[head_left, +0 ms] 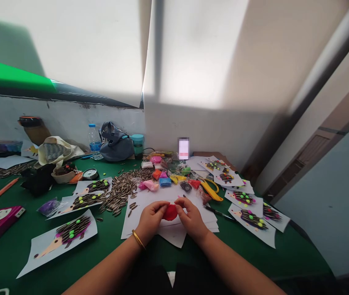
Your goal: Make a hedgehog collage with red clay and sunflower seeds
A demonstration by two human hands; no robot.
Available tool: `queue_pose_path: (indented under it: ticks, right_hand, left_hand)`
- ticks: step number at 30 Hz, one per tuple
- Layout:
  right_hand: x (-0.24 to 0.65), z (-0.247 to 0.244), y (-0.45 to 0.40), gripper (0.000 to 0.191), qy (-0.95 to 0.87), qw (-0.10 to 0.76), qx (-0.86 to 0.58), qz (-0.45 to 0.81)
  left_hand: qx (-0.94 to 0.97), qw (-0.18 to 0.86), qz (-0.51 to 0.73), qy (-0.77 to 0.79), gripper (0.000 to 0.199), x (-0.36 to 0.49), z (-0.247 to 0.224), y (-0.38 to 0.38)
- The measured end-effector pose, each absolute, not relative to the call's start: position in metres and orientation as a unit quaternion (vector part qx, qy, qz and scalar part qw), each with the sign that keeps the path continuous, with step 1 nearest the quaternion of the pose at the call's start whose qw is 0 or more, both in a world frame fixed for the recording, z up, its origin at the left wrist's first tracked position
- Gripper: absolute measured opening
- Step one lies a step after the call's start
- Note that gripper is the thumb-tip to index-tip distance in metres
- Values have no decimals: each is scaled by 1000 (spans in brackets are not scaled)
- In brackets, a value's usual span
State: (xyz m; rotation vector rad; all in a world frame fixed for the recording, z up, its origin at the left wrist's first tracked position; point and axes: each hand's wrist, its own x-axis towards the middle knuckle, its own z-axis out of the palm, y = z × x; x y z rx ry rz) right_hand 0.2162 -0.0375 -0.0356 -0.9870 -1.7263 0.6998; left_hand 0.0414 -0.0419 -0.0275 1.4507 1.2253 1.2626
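My left hand (150,220), with a gold bangle at the wrist, pinches the left edge of a flattened red piece of modelling clay (170,213). My right hand (192,218) has its thumb and fingers closed on the clay's other edge. Both hands hover just over a stack of white paper (209,226). Beyond them lie small packs of coloured clay, among them a blue pack (165,182), a pink pack (150,186) and a black pack (186,187). A pen (219,212) rests by the paper on the right.
Striped sunflower seeds (122,190) form a pile left of the paper. Finished-looking hedgehog cards (70,235) lie on both sides. Yellow scissors (211,191) sit at the right. Along the wall stand a phone (183,148), a teal-lidded cup (138,146) and a water bottle (94,141).
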Motion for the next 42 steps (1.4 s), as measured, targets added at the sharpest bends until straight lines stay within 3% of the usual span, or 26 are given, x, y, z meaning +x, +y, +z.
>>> queue_pose_path:
  ticks: [8, 11, 16, 23, 29, 35, 42]
  right_hand:
    - [218, -41, -36, 24, -699, 491, -412, 319]
    - [218, -40, -37, 27, -696, 493, -418, 313]
    - [216, -33, -38, 15, -727, 462, -411, 298]
    - [217, -32, -37, 17, -713, 488, -399, 306]
    - [217, -30, -38, 20, -718, 483, -387, 318]
    - [216, -31, -37, 18, -714, 484, -394, 317]
    - [217, -33, -37, 18, -731, 498, -356, 300]
  left_hand:
    - [528, 528, 490, 451, 50, 45, -24, -45]
    - [508, 547, 496, 444, 39, 47, -18, -49]
    - [472, 568, 539, 405, 33, 47, -16, -50]
    - [599, 459, 486, 442, 32, 47, -23, -48]
    - [567, 508, 475, 441, 33, 45, -21, -48]
    - [603, 441, 477, 462, 31, 45, -23, -48]
    - [593, 476, 465, 453, 29, 44, -21, -48]
